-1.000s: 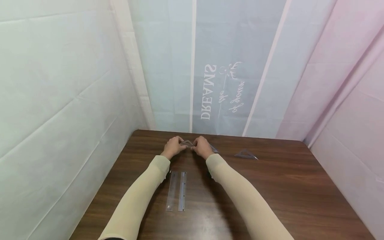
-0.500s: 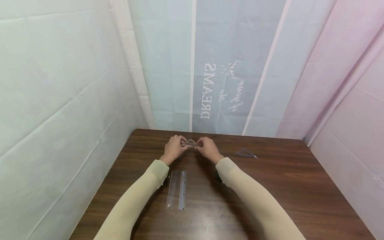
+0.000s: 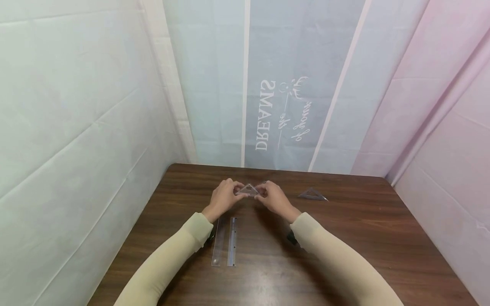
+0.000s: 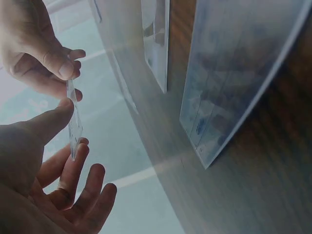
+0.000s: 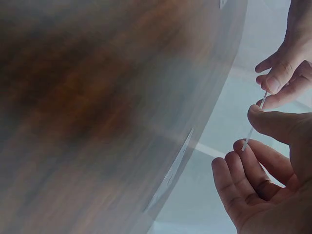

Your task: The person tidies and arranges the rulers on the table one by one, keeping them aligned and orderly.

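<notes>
Pinching its left corner at 9 o'clock, the left hand [image 3: 223, 198] has its thumb and a finger on a small, see-through plastic triangle [image 3: 249, 192], and its other fingers hang loose. The triangle sits between the two hands, up off the brown wooden desk [image 3: 383, 238], near the far edge. It looks light and thin. I think it is stiff, smooth and a bit slippery, and it might snap if someone bent it hard. The two end corners look like good spots to hold, because they leave the middle free. At 3 o'clock, the right hand [image 3: 276, 198] pinches the other corner the same way.

Now the things around it. At 7 o'clock, a wide, clear plastic ruler [image 3: 217, 250] lies on the desk, its far end close by the left wrist. Between 7 and 6 o'clock, next to it but not touching, is a narrow, clear ruler with a bluish stripe [image 3: 232, 244]. The left arm is the thing most in the way of the rulers. At 3 o'clock, past the right hand, a clear, bluish plastic triangle [image 3: 314, 196] lies apart, with nothing on top of it.
</notes>
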`<action>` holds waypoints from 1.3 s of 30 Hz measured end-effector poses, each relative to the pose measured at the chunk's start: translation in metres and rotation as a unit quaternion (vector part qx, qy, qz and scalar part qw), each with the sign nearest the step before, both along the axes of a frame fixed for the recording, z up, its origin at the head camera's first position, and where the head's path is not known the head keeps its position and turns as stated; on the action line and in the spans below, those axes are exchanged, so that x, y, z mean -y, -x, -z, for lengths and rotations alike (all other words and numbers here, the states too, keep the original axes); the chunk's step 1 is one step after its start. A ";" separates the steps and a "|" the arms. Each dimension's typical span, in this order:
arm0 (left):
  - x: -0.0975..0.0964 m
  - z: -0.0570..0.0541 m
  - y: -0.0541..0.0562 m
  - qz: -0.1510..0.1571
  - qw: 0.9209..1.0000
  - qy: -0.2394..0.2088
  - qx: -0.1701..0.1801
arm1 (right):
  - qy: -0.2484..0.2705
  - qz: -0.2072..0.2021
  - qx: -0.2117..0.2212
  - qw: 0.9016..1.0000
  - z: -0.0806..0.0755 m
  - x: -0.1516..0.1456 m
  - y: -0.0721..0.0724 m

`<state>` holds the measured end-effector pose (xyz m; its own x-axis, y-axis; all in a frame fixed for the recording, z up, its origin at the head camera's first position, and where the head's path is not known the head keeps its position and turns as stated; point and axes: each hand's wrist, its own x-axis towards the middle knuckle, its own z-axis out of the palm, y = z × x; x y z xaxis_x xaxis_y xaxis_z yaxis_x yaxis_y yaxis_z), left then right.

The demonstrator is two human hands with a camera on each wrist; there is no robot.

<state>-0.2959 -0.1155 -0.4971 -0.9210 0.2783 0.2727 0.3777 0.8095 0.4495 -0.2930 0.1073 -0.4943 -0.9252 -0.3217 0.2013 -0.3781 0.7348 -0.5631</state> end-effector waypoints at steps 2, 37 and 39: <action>-0.001 0.000 -0.004 0.006 1.000 0.002 -0.003 | -0.005 -0.005 -0.008 1.000 0.000 -0.003 -0.006; -0.016 0.004 -0.077 0.113 0.993 -0.003 -0.023 | -0.010 -0.030 0.011 0.999 -0.003 -0.040 -0.094; -0.015 0.005 -0.080 0.117 0.993 0.001 -0.021 | -0.011 -0.031 0.016 0.999 -0.004 -0.040 -0.097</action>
